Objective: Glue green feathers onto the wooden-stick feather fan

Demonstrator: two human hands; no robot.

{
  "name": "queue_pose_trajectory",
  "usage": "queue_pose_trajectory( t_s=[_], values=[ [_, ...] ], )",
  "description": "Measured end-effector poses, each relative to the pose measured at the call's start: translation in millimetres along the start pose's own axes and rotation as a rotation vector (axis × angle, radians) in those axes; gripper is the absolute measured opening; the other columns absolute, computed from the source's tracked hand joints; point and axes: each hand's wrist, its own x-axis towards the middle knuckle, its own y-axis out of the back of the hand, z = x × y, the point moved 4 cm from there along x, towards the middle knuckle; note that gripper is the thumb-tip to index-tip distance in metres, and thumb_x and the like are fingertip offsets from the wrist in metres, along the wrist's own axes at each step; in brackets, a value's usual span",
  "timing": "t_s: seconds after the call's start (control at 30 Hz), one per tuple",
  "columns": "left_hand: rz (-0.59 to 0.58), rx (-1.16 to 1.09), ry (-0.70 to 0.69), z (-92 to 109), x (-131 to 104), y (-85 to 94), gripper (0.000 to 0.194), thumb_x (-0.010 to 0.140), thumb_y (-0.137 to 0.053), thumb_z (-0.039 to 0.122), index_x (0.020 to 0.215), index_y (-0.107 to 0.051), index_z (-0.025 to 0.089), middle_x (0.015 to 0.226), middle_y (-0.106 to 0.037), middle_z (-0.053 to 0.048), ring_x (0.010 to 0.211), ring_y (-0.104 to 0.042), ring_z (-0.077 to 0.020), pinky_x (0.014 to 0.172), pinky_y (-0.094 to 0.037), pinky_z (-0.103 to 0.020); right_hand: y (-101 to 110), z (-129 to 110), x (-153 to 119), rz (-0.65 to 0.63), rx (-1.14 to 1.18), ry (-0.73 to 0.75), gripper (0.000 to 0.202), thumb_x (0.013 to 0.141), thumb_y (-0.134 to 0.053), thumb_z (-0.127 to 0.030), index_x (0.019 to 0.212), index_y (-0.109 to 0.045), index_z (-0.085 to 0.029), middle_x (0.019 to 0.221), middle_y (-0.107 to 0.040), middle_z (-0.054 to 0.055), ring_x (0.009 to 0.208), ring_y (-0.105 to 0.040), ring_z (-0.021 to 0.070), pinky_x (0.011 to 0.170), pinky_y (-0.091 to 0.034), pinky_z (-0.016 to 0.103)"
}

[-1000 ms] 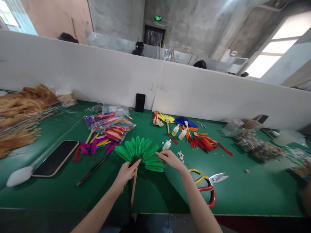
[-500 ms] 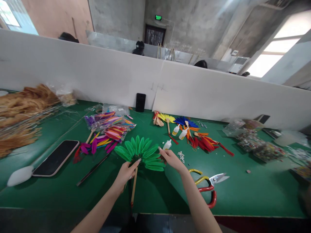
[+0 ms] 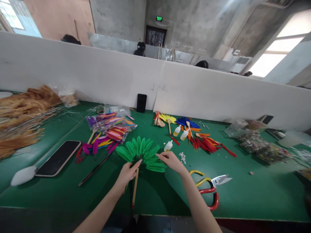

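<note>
A fan of green feathers [image 3: 138, 147] with a slim wooden handle [image 3: 135, 187] is held up over the table. My left hand [image 3: 127, 173] is closed around the fan's base, thumb lying across the spot where the quills meet the handle. At the fan's right side, my right hand [image 3: 171, 160] pinches the outer end of a green feather between thumb and fingers. Just beyond that hand stand a small white glue bottle [image 3: 168, 146] and a scatter of white beads [image 3: 182, 158]. Red-and-yellow-handled scissors [image 3: 210, 187] lie to the right of my right forearm.
Left are a phone [image 3: 58, 158], a white mouse-shaped object [image 3: 23, 175], a dark thin tool [image 3: 93, 170] and bagged coloured feathers [image 3: 113, 124]. Behind sit yellow [image 3: 167, 118] and blue [image 3: 186, 122] feather fans and red feathers [image 3: 206, 142]. Bagged beads [image 3: 272, 152] lie right; a white partition [image 3: 97, 71] runs behind.
My right fingertips have shifted slightly down and left against the feather's end. My left hand keeps its hold on the fan; the whole view has shifted slightly.
</note>
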Motion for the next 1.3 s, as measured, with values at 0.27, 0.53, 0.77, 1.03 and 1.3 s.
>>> queue_pose_trajectory(
  t_s=[0.27,0.53,0.77,1.03,1.3],
  values=[
    [-0.014,-0.009,0.001,0.7,-0.6,-0.1,0.055,0.050,-0.065,0.069,0.054,-0.041,0.020,0.030,-0.030,0.011,0.028,-0.026,-0.0042,0.035,-0.015,-0.020,0.6,-3.0,-1.5,0.008,-0.009,0.002,0.048,0.076,-0.052,-0.061,0.060,-0.060,-0.016,0.045,-0.043,-0.004,0.044,-0.040,0.0097,0.040,-0.031,0.022],
    [-0.015,-0.021,0.000,2.9,-3.1,-1.1,0.055,0.051,-0.066,0.068,0.057,-0.041,0.020,0.030,-0.032,0.011,0.029,-0.027,-0.0044,0.035,-0.018,-0.019,0.1,-0.3,-0.7,-0.004,-0.018,0.014,0.046,0.079,-0.051,-0.057,0.058,-0.058,-0.017,0.045,-0.039,-0.005,0.041,-0.033,0.0073,0.040,-0.030,0.021],
    [-0.005,-0.011,-0.004,7.4,-5.5,-2.2,0.056,0.052,-0.063,0.070,0.050,-0.037,0.021,0.028,-0.030,0.010,0.028,-0.029,-0.0051,0.034,-0.019,-0.020,0.8,3.0,2.8,-0.009,-0.027,0.016,0.046,0.079,-0.052,-0.056,0.059,-0.059,-0.016,0.046,-0.041,-0.005,0.041,-0.034,0.0076,0.040,-0.031,0.021],
    [-0.029,-0.030,-0.035,7.4,-5.6,-1.9,0.057,0.058,-0.061,0.069,0.045,-0.031,0.022,0.031,-0.025,0.010,0.028,-0.028,-0.0043,0.034,-0.018,-0.020,-0.2,7.3,4.3,-0.008,-0.029,0.019,0.047,0.078,-0.051,-0.058,0.059,-0.060,-0.016,0.046,-0.042,-0.004,0.043,-0.038,0.0088,0.041,-0.032,0.022],
    [-0.039,-0.076,-0.047,8.0,-6.2,-3.0,0.060,0.060,-0.057,0.071,0.046,-0.025,0.022,0.036,-0.020,0.012,0.028,-0.026,-0.0032,0.034,-0.017,-0.020,0.5,4.7,4.1,-0.017,-0.019,0.004,0.048,0.077,-0.051,-0.059,0.061,-0.063,-0.015,0.048,-0.047,-0.002,0.046,-0.043,0.0100,0.041,-0.032,0.022]
  ],
)
